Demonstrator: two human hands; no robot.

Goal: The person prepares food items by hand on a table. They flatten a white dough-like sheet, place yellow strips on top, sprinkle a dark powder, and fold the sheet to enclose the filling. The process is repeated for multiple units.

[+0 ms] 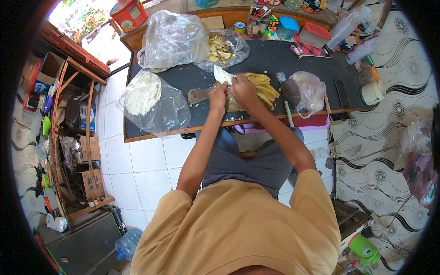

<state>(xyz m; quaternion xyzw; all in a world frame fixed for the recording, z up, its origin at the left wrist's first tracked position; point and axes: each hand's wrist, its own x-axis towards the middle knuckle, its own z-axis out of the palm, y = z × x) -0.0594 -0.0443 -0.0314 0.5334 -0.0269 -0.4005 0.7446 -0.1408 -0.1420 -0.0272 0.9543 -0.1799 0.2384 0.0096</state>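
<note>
Standing near the desk (270, 55); a seated person in a tan shirt (238, 215) is working over its dark top. Left hand (219, 95) and right hand (244, 91) are sitting close together, nearly touching, fingers of both bending onto one thin white sheet (221, 74). The sheet is lying directly at the fingertips, its far end pointing away from the person. Finer finger placement is staying hidden from me.

Under and beside the hands, a wooden board (198, 95) is resting flat, its handle sticking out left of the left hand. Long yellow slices (262, 87) are lying in a pile just right of the right hand.

Farther left of the hands, a round white stack (143, 94) is sitting on a clear plastic bag (170, 112). Beyond the hands, slightly left, an open bag is holding yellow-brown scraps (221, 49); a bulky clear bag (176, 39) is standing beside it.

Right of the slices, a dark rounded object (290, 91) is lying against a knotted-looking plastic bag (310, 89). Farther right, a dark flat phone-like slab (342, 93) is lying near a pale cup (373, 93). Beyond the right hand, a colored puzzle cube (272, 24) is standing beside a blue-lidded tub (288, 27).
</note>
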